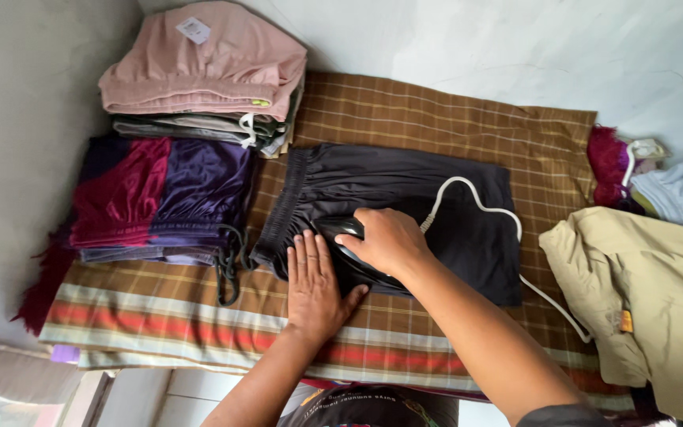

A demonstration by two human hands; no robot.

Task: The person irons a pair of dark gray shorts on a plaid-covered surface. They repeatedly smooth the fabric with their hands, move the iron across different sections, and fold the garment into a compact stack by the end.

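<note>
On the checked brown cloth (452,119) the black shorts (405,190) lay with waistband to the left, long axis left-right; the iron (349,237) sat on their near-left part, under the right hand (385,239), fingers clamped on its handle. Left hand (314,285) lay flat just beside it, fingers together, pinning the shorts' near edge; white cord (476,207) ran off right

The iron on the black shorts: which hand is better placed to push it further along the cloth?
Right. The right hand already grips the iron; the left hand lies flat on the black shorts beside it.
</note>
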